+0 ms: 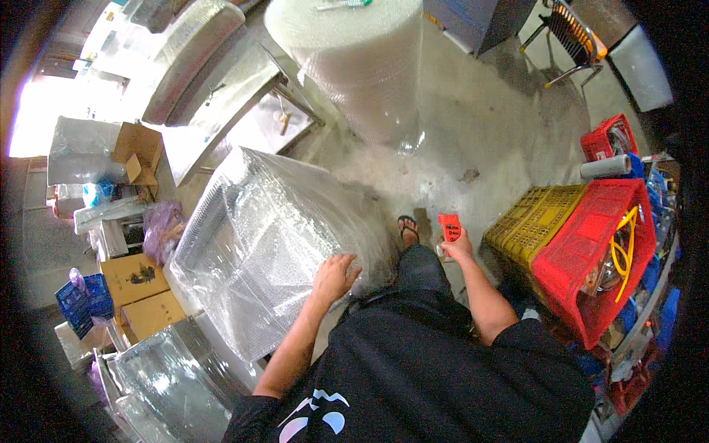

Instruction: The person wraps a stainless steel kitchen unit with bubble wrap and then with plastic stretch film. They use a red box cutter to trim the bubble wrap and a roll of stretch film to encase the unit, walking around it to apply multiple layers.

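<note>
A large boxy item wrapped in bubble wrap (273, 236) stands at my left, its clear layers loose and shiny. My left hand (337, 276) lies on its near right corner, fingers bent slightly and apart, gripping nothing visible. Out in front to the right, my right hand (459, 246) is closed around a red hand-held thing (449, 224) with black handwriting, which looks like a tape dispenser. A pale part shows beside the fingers; its handle is hidden in my grip.
A tall roll of bubble wrap (347, 66) stands ahead with a green-tipped item on top. Yellow (535, 221) and red crates (591, 258) stand close on the right. Cardboard boxes (136, 295) and another wrapped item (173, 369) are at the left. A chair (569, 40) is far right.
</note>
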`<state>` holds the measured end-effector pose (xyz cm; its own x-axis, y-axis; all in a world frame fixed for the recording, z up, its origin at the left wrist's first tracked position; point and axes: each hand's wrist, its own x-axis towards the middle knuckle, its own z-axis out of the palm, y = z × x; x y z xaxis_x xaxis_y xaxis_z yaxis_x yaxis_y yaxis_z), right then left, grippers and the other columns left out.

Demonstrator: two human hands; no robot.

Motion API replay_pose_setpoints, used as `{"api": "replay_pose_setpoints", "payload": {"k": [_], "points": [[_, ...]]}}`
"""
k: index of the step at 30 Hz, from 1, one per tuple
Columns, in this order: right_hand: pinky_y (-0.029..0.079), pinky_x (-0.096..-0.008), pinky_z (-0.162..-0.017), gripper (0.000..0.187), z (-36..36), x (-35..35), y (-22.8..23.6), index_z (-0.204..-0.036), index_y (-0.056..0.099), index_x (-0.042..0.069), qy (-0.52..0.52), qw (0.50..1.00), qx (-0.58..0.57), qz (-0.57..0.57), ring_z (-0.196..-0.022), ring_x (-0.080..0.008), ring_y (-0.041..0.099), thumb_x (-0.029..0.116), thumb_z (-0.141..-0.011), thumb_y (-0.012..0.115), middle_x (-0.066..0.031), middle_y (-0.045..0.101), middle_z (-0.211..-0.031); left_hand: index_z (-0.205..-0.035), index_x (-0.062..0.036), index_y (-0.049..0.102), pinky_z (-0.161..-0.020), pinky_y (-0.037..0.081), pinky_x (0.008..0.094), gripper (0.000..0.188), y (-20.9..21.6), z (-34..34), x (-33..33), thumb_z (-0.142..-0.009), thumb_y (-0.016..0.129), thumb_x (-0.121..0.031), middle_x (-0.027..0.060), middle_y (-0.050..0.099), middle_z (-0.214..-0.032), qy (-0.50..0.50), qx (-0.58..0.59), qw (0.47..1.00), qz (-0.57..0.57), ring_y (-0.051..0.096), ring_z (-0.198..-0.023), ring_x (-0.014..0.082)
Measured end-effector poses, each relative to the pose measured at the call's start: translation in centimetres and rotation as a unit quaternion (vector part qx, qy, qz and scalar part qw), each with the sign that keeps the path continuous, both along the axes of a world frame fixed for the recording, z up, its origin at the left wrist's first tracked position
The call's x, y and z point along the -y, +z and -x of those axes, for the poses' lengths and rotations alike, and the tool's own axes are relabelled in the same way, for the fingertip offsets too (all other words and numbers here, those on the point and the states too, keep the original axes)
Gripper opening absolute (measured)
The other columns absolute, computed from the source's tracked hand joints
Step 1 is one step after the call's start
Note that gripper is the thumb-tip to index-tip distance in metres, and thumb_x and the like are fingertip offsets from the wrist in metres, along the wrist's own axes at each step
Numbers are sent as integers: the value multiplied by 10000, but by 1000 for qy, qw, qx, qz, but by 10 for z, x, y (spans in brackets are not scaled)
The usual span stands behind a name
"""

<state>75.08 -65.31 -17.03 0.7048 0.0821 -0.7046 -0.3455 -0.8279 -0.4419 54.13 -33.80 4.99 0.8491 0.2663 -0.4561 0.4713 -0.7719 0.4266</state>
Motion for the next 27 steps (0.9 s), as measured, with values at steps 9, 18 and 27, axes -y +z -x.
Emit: {"api": "replay_pose_setpoints", "payload": {"k": [9, 18, 27], "points": [[543, -475, -868, 770, 25, 20, 83, -1301, 528, 140, 59, 988, 144, 10, -1008, -392, 688, 367, -638, 846, -172, 706, -1107, -1153, -88, 703, -949, 510, 429, 264, 4, 74, 39, -942, 679, -244, 147, 696, -1151, 149, 261, 954, 16, 652, -1105, 334], [534, -434, -910, 801, 3, 102, 85, -1294, 539, 59, -152, 976, 146, -56, -1058, -331, 671, 243, -609, 911, -151, 683, -1145, -1091, -57, 731, -825, 549, 402, 239, 3, 98, 89, -955, 676, -246, 173, 742, -973, 294, 229, 922, 107, 723, -928, 334], [519, -480, -915, 770, -88, 128, 54, -1261, 505, 57, -132, 976, 171, -7, -1031, -382, 667, 344, -653, 881, -181, 667, -1127, -1122, -44, 731, -816, 552, 373, 268, 38, -51, 96, -951, 685, -246, 180, 747, -966, 251, 237, 931, 116, 733, -908, 293]]}}
